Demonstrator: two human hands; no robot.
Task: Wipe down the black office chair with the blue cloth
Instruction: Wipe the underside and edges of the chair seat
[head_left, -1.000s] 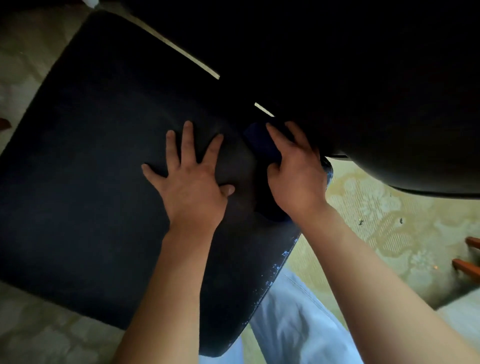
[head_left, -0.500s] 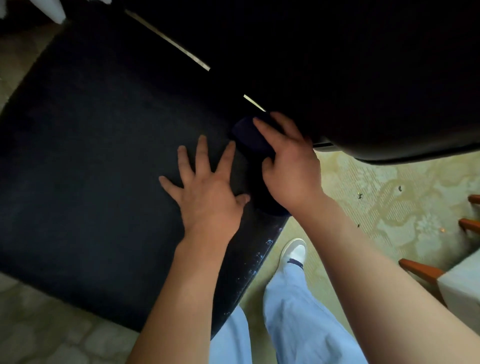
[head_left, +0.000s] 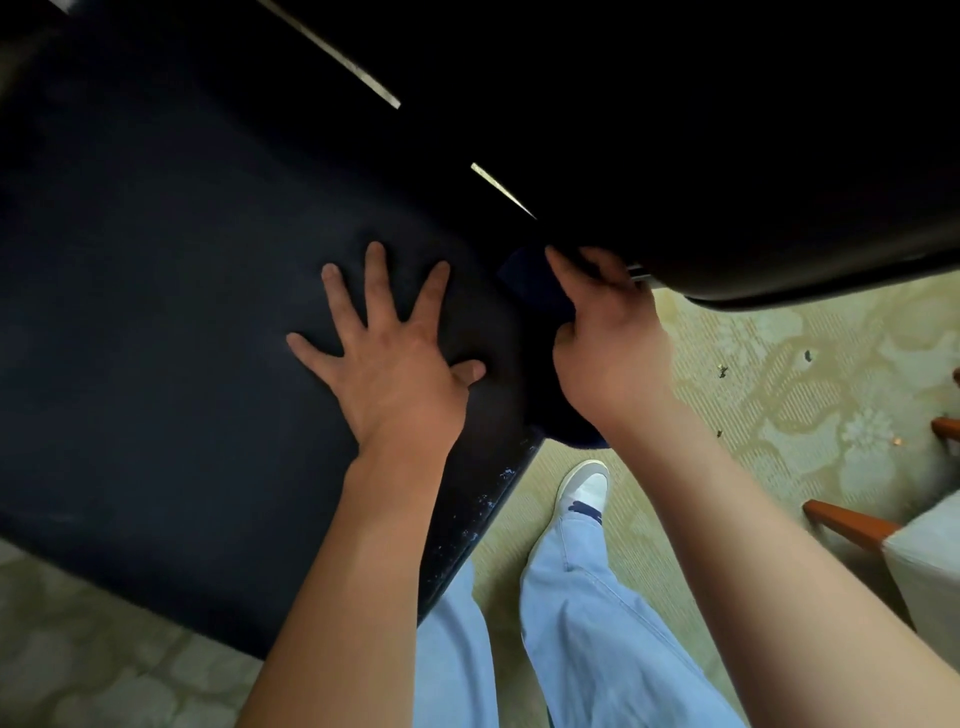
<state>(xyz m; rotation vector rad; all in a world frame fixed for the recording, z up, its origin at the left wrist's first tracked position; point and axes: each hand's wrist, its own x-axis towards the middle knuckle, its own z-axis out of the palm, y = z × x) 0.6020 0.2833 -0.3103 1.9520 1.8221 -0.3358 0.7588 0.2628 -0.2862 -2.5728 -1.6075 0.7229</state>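
Observation:
The black office chair fills most of the view: its broad seat (head_left: 156, 312) lies below me and its dark backrest (head_left: 727, 156) rises at the upper right. My left hand (head_left: 384, 358) rests flat on the seat with fingers spread. My right hand (head_left: 608, 338) presses the dark blue cloth (head_left: 535, 286) into the back right corner of the seat, where seat and backrest meet. Its fingertips reach under the backrest's lower edge. Most of the cloth is hidden beneath that hand and in shadow.
Pale patterned carpet (head_left: 779, 395) lies to the right of the chair, with small crumbs on it. My legs in light blue trousers (head_left: 587, 623) and a white shoe (head_left: 584, 486) stand beside the seat edge. A wooden-armed chair (head_left: 852, 525) sits at the right edge.
My right hand and the cloth have slid further back, with the fingertips now under the backrest. The left hand stays flat on the seat. My view has shifted, showing more floor and my legs.

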